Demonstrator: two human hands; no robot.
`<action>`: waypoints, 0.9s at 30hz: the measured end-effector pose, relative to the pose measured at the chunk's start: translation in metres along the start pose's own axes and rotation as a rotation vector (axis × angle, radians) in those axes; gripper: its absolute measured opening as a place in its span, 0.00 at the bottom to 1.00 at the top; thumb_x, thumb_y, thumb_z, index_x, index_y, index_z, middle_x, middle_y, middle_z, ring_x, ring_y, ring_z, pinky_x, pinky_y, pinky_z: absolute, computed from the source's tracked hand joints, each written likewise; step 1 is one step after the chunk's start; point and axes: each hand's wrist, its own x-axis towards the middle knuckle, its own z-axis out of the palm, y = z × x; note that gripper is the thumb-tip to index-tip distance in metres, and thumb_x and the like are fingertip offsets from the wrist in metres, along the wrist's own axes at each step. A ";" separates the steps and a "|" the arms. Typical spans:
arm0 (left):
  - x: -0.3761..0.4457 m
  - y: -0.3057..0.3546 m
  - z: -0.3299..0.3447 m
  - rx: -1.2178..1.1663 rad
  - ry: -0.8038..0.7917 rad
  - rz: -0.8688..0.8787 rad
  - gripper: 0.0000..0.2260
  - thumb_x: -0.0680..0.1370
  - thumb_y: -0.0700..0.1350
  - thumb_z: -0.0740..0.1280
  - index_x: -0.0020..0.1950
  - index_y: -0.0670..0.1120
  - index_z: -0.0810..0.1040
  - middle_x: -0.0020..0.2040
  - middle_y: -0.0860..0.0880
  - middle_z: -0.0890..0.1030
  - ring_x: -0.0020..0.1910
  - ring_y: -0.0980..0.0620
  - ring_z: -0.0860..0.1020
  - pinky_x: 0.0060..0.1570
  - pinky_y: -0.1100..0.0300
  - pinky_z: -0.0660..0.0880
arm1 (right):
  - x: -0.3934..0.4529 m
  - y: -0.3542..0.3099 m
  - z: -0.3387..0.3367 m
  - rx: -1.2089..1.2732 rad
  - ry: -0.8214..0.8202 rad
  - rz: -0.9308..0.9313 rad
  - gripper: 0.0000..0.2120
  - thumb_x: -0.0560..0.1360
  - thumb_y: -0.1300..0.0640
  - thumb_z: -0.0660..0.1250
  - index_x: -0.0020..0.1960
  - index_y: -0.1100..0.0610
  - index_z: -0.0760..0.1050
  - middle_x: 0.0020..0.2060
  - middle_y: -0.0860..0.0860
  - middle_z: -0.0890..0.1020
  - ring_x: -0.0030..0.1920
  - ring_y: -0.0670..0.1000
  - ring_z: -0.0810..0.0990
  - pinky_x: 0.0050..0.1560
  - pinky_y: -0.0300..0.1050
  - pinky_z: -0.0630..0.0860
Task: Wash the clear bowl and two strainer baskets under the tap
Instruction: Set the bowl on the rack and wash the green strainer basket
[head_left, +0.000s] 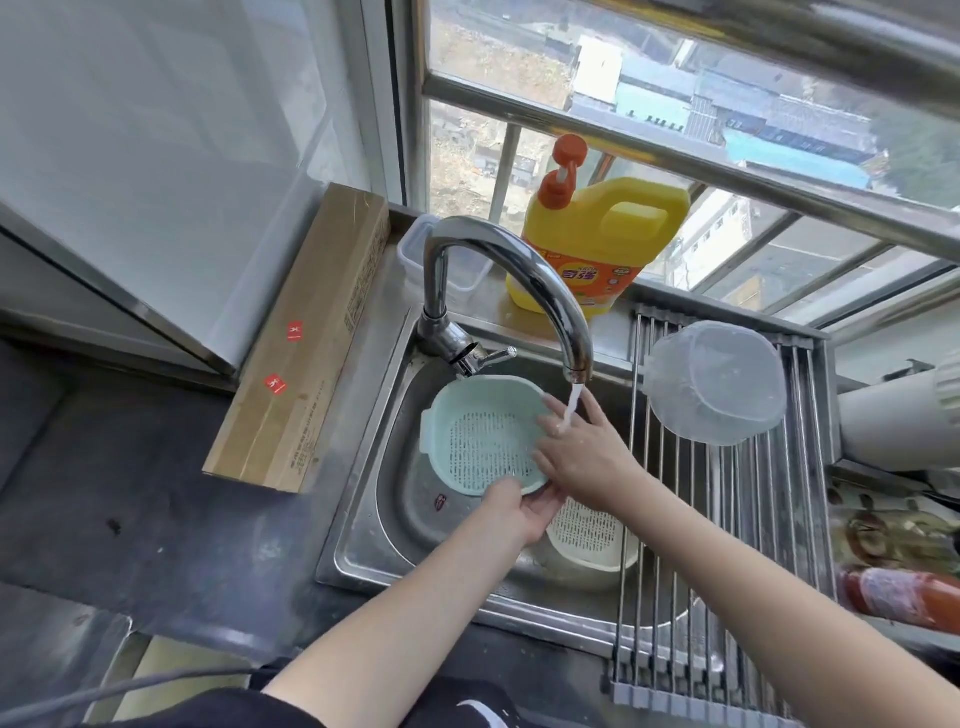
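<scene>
Steel sink (363, 519) below window, left hand (524, 512) fingers holding green strainer (483, 434), right hand (582, 452) fingers seemingly straight under tap (519, 280)

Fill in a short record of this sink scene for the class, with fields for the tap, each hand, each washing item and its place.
tap: running, stream falls on the right hand
left hand: grips the near rim of the green strainer basket
right hand: fingers straight, against the green basket's right rim
green strainer basket: tilted, held over the sink
white strainer basket: lying in the sink, below the hands
clear bowl: upside down on the roll-up drying rack
</scene>
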 end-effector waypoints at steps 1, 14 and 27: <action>0.000 0.001 0.000 -0.004 0.022 0.022 0.15 0.83 0.37 0.49 0.65 0.35 0.69 0.54 0.35 0.78 0.55 0.39 0.78 0.52 0.55 0.78 | -0.005 -0.004 0.005 -0.012 0.005 -0.055 0.22 0.78 0.49 0.46 0.49 0.53 0.79 0.56 0.51 0.79 0.73 0.54 0.63 0.69 0.56 0.28; 0.016 0.017 -0.026 0.155 0.117 0.132 0.15 0.82 0.37 0.53 0.68 0.36 0.67 0.63 0.35 0.75 0.62 0.41 0.76 0.66 0.47 0.69 | -0.027 0.008 0.023 0.328 0.120 0.606 0.16 0.78 0.53 0.53 0.63 0.53 0.70 0.64 0.51 0.76 0.66 0.53 0.71 0.68 0.57 0.61; 0.013 0.000 -0.019 0.521 -0.091 -0.028 0.06 0.76 0.43 0.68 0.48 0.41 0.76 0.29 0.45 0.83 0.26 0.52 0.82 0.26 0.58 0.80 | -0.032 -0.020 0.020 0.883 0.426 0.757 0.23 0.76 0.47 0.65 0.29 0.54 0.59 0.24 0.49 0.67 0.28 0.51 0.66 0.30 0.48 0.58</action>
